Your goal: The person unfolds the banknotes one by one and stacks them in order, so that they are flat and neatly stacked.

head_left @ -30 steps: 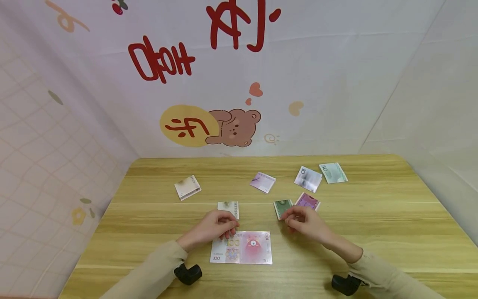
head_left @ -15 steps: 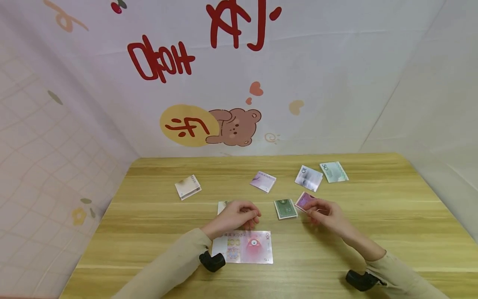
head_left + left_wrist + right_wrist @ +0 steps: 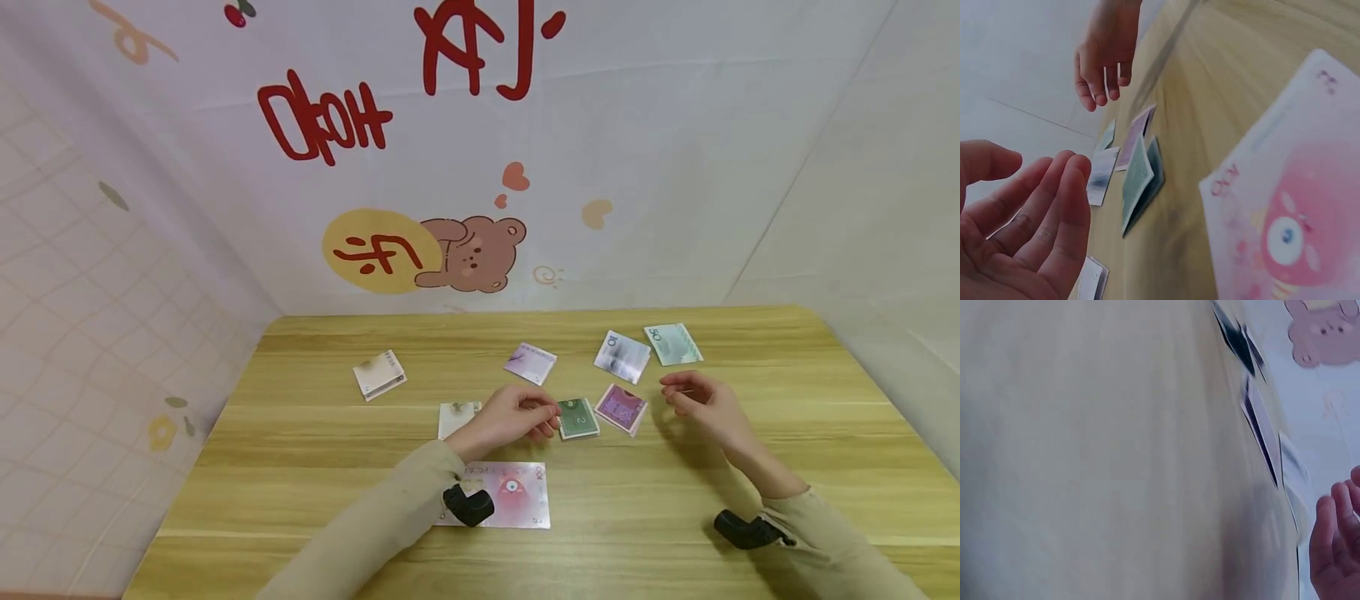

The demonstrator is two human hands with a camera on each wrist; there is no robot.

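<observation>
My left hand point(image 3: 517, 417) hovers with loosely bent fingers at the left edge of a folded green play banknote point(image 3: 580, 419) marked 2; the left wrist view shows nothing between its fingers point(image 3: 1072, 212). To the right, past a folded magenta banknote point(image 3: 622, 409), my right hand point(image 3: 705, 408) is held above the table, also holding nothing. Under my left forearm lies a flat pink 100 banknote point(image 3: 517, 496), its left part covered by the sleeve and wrist camera. A pale folded banknote point(image 3: 456, 417) is partly hidden behind the left hand.
Along the back of the wooden table point(image 3: 300, 467) lie more folded banknotes: a beige one point(image 3: 378, 375) at left, a light purple one point(image 3: 531, 362), a grey-violet 10 point(image 3: 622, 357) and a pale green 50 point(image 3: 673, 345). A printed cloth point(image 3: 645, 150) hangs behind.
My right hand has moved right, from the green banknote past the magenta one, uncovering both. The left hand has shifted right and away from me, from above the 100 banknote to beside the green one.
</observation>
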